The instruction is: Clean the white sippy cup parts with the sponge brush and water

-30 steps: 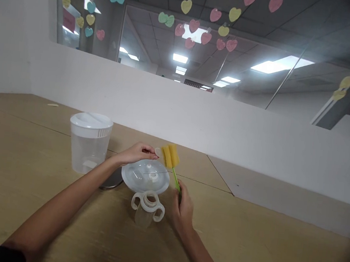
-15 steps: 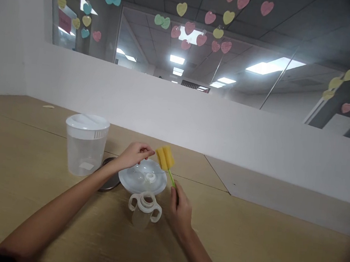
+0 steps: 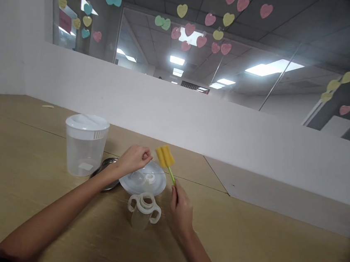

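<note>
In my right hand [image 3: 182,209] is a sponge bottle brush [image 3: 165,156], gripped by its thin green handle with the yellow sponge head pointing up. My left hand [image 3: 135,159] hovers over the far left of a pale, shallow bowl [image 3: 159,184], fingers pinched together beside the sponge. A faint translucent piece seems to show at those fingertips, too unclear to name. Inside the bowl lie clear and white small parts [image 3: 149,178]. Just in front stands an uncapped baby bottle [image 3: 141,217], upright, with two white side handles and an open neck. Neither hand touches it.
Left of the bowl, a round metal dish [image 3: 107,182] lies partly behind my left forearm. Beyond it stands a clear bucket [image 3: 83,150] with a white lid [image 3: 87,122]. A white wall [image 3: 164,109] and window border the wooden table [image 3: 244,246] at the back.
The clear piece at my left fingertips was plainer a second ago; that hand has since turned and curled its fingers. The brush stays in my right hand. The view has shifted slightly.
</note>
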Tool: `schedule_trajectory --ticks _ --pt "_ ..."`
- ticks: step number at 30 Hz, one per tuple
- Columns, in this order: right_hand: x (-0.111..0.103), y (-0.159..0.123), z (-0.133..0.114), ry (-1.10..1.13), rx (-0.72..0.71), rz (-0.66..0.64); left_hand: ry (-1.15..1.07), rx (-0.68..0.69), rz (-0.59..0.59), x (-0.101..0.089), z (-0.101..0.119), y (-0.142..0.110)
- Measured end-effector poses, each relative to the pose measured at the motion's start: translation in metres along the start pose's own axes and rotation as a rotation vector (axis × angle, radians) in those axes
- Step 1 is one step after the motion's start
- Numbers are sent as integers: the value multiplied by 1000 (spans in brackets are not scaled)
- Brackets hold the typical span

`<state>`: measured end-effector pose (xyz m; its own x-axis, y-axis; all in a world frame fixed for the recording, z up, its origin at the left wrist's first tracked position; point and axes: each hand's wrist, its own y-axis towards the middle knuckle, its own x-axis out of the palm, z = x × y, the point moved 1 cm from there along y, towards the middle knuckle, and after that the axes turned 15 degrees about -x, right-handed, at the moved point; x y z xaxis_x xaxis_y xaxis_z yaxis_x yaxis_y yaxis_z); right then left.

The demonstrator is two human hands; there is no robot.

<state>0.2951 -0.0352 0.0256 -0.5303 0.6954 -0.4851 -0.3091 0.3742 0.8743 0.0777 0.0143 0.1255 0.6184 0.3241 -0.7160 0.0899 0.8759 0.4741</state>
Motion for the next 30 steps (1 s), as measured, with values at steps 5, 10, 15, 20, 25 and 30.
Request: schedule_trajectory --ticks 5,10,15,20,25,30 --pt "-1 0 -3 49 6 -73 56 6 28 0 -2 0" --pt "-1 2 1 48 132 -95 54 -5 2 -3 0 -1" --pt "-1 0 3 93 85 -76 7 16 11 -6 2 -2" --pt "3 -6 -1 68 -3 -39 43 33 12 -7 2 -2" --pt "4 -7 3 -13 -160 15 6 20 1 -6 0 0" --pt "3 -10 9 -113 -265 -24 -49 -26 12 -6 -4 2"
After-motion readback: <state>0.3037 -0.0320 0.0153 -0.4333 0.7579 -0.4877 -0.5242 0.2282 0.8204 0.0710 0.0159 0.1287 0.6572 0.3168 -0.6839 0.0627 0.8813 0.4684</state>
